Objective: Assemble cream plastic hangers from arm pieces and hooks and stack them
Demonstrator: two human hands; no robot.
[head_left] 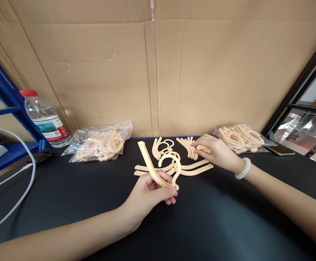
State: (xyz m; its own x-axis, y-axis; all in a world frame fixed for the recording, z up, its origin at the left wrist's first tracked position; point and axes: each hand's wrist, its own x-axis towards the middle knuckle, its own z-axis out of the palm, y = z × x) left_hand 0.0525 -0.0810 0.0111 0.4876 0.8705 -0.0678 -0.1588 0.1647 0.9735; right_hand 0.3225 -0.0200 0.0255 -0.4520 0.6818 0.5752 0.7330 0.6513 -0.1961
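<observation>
My left hand [155, 190] pinches a beige plastic hanger piece [150, 166], a curved arm joined to a hook that rises at its right. Behind it lie hangers with spread arms [197, 169] on the black table. My right hand [214, 150] is over the table by a row of loose curved arms [186, 146]; its fingers are bent, and small beige parts [203, 148] show at them. What its fingertips grip is too small to tell. More arms [156, 148] and loose hooks [168, 145] lie farther back, between my hands.
Clear bags of beige parts lie at the back left [100, 145] and back right [239, 137]. A water bottle [47, 123] stands left, near a white cable [29, 185]. A phone [279, 148] lies right. Cardboard [114, 72] rises behind the table [223, 224].
</observation>
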